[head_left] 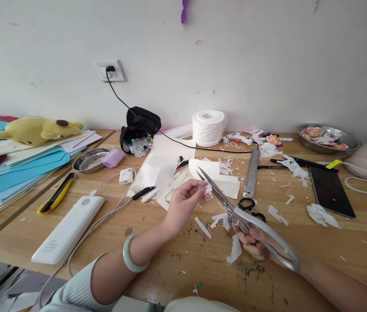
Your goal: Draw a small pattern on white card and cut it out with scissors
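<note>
My left hand pinches a small paper cutout with black line drawing on it, partly covered by my fingers. Around the handles of large metal scissors my right hand is closed. Their blades point up and left, close beside the cutout; whether they touch it I cannot tell. Beneath both hands lie white paper scraps and cream paper pieces. Behind the big scissors rests a smaller black-handled pair, partly hidden.
A steel ruler, tissue roll and open black pen case lie beyond my hands. At left are a power bank, yellow cutter and plush toy. A phone and metal bowl are at right.
</note>
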Available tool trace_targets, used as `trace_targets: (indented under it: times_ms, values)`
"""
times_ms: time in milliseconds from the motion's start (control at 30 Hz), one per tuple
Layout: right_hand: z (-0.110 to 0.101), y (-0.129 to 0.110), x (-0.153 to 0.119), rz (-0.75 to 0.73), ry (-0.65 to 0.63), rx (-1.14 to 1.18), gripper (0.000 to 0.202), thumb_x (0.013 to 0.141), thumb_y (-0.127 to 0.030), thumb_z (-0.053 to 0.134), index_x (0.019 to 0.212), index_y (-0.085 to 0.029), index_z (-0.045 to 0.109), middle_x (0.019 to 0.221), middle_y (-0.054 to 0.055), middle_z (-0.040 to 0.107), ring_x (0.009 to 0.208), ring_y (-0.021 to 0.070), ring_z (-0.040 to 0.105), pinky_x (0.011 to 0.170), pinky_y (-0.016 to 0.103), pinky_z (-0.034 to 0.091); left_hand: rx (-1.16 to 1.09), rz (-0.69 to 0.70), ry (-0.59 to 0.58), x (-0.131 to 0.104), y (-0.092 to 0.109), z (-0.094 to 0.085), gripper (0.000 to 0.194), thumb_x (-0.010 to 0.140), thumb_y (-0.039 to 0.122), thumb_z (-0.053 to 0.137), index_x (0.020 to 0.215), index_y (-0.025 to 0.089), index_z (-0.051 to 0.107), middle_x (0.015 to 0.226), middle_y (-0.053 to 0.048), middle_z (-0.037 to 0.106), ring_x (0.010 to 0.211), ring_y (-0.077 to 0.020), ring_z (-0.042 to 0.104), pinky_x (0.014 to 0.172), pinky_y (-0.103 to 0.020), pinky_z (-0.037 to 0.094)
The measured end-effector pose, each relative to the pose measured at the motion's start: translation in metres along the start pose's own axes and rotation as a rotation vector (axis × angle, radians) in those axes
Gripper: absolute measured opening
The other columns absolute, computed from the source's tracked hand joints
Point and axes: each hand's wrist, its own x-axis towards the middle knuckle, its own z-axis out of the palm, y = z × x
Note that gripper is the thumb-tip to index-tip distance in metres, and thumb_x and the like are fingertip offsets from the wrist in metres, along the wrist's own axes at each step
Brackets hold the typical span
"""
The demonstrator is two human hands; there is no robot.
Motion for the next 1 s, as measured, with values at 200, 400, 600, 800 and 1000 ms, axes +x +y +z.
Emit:
trace_targets:
  times_ms: [200, 400, 600, 800, 1000]
  values:
    - [-0.002, 0.002, 0.002, -0.015, -0.007, -0.008, 0.042, 0.059, -0.042, 0.077, 0.083, -0.018, 0.052, 0.055, -0.010, 0.032, 0.037, -0.0004, 0.015, 0.035, 0.017, 0.005, -0.008, -0.002, 0.018, -0.001, -0.002, 0.002, 0.022, 0.072, 0.032, 0.067, 0.087, 0.016, 0.066, 0.070, -0.001, 0.066, 0.066, -0.0128, 0.064, 0.067, -0.025, 0.051]
    - [-0.002, 0.002, 0.002, 0.000, 0.002, 0.000, 0.042, 0.059, -0.043, 0.077, 0.083, -0.019, 0.052, 0.056, -0.009, 0.032, 0.038, -0.0004, 0.015, 0.035, 0.017, 0.005, -0.028, 0.003, 0.032, -0.002, -0.005, 0.003, 0.020, 0.072, 0.030, 0.066, 0.087, 0.017, 0.066, 0.072, 0.000, 0.067, 0.067, -0.0121, 0.064, 0.069, -0.024, 0.051]
    - [-0.005, 0.004, 0.003, -0.001, -0.035, 0.000, 0.048, 0.060, -0.053, 0.075, 0.086, -0.020, 0.053, 0.056, -0.010, 0.031, 0.036, -0.0004, 0.016, 0.033, 0.016, 0.007, -0.011, 0.003, 0.039, -0.002, -0.004, 0.003, 0.020, 0.074, 0.030, 0.065, 0.088, 0.017, 0.065, 0.071, 0.000, 0.067, 0.068, -0.0130, 0.065, 0.069, -0.025, 0.051]
    - [-0.010, 0.005, 0.005, 0.019, -0.028, 0.062, 0.052, 0.061, -0.060, 0.071, 0.088, -0.019, 0.053, 0.058, -0.010, 0.030, 0.038, -0.0001, 0.014, 0.033, 0.015, 0.007, -0.008, 0.017, 0.056, 0.000, -0.003, 0.000, 0.019, 0.074, 0.029, 0.065, 0.089, 0.017, 0.065, 0.069, 0.000, 0.067, 0.068, -0.0133, 0.066, 0.069, -0.025, 0.051]
    - [-0.012, 0.007, 0.003, -0.027, -0.118, 0.046, 0.040, 0.061, -0.041, 0.076, 0.088, -0.020, 0.056, 0.062, -0.008, 0.038, 0.040, 0.0008, 0.014, 0.034, 0.015, 0.011, -0.024, 0.056, 0.067, 0.003, -0.001, -0.003, 0.017, 0.075, 0.028, 0.065, 0.088, 0.017, 0.063, 0.067, 0.000, 0.066, 0.068, -0.0125, 0.066, 0.066, -0.022, 0.050]
